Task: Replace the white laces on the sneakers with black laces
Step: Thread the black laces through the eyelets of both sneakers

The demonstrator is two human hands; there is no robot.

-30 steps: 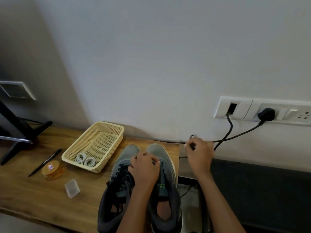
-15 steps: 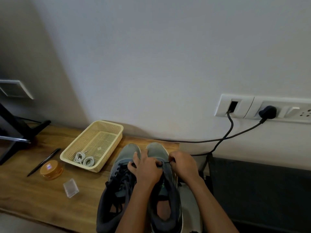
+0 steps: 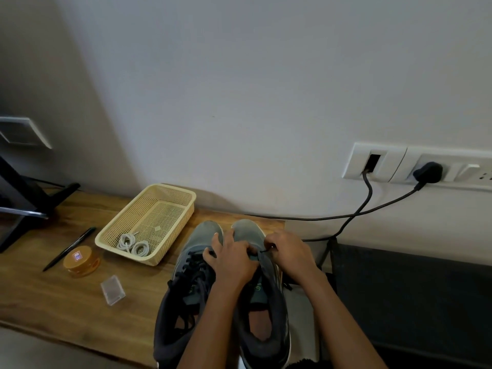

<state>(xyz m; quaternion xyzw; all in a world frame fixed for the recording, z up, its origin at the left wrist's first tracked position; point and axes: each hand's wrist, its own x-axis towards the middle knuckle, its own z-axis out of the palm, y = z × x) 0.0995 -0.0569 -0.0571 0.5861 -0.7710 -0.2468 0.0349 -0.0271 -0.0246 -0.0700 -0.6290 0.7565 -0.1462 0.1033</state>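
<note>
Two grey sneakers stand side by side on the wooden table, toes toward the wall. The left sneaker [image 3: 186,288] is threaded with a black lace [image 3: 193,262]. My left hand [image 3: 231,259] rests curled over the lace area of the right sneaker [image 3: 266,310], gripping it there. My right hand [image 3: 288,255] pinches a thin black lace end [image 3: 266,250] at that shoe's right side. Two coiled white laces [image 3: 134,245] lie in the yellow basket [image 3: 175,217].
A pen [image 3: 69,248], a round orange tin [image 3: 81,261] and a small clear plastic box [image 3: 113,290] lie left of the shoes. A black stand [image 3: 24,206] sits far left. Black cables [image 3: 354,216] run from wall sockets [image 3: 423,166] down past the table's right edge.
My right hand came back from near the cables, where it had pulled the lace out, to the right sneaker's eyelets. My left hand stayed on the shoe.
</note>
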